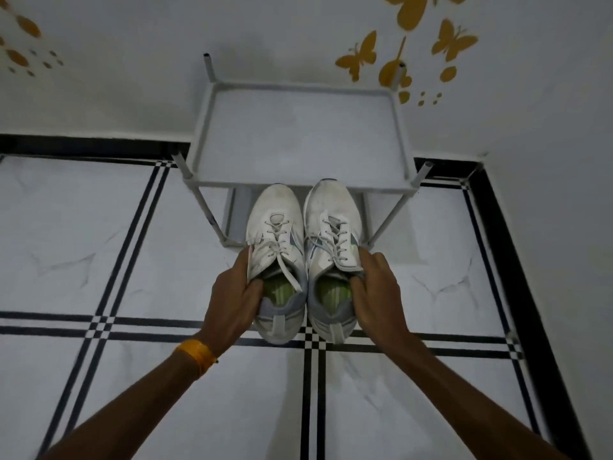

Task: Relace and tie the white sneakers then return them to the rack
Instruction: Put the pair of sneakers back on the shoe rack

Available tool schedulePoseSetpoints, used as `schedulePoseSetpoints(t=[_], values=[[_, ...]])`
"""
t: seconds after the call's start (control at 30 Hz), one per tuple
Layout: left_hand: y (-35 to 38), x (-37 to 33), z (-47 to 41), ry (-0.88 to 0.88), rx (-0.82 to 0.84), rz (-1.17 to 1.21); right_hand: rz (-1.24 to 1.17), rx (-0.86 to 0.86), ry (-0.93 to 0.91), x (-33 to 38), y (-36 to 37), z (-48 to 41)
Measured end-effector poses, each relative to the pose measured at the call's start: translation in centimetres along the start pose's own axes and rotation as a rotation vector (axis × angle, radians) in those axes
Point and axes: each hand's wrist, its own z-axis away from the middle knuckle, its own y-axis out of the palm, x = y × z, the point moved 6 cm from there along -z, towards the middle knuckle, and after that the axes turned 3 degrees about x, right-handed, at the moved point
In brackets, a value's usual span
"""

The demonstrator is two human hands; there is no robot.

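— Where are the sneakers held?

— The left sneaker (277,247) is gripped at its collar by the left hand (232,300), the right sneaker (333,240) by the right hand (378,293), toes at the rack (298,134) front edge.

— Any brand?

— None can be read; fingertips are hidden inside.

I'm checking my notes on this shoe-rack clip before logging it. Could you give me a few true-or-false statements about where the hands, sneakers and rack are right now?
1. Each hand holds one sneaker: the left hand grips the left sneaker, the right hand the right sneaker. True.
2. The sneakers sit on the rack's top shelf. False: they are held in front of the rack, toes pointing toward it.
3. The sneakers have no laces. False: both are laced.
4. A yellow band is on the left wrist. True.
5. Yellow butterfly decals mark the wall. True.
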Motion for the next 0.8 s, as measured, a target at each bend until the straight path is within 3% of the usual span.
schedulePoseSetpoints(t=[0.23,0.43,0.8], values=[[-5.0,-10.9,-1.1,-0.061,0.002,0.038,-0.024,0.068,0.05,7.1,-8.6,-2.7],[-8.4,-18.3,-8.5,-0.079,0.04,-0.03,-0.007,0.076,0.086,11.3,-13.8,-9.9],[-7.1,-12.1,-24.0,-0.121,0.027,-0.098,0.023,0.177,0.194,6.8,-6.5,-24.7]])
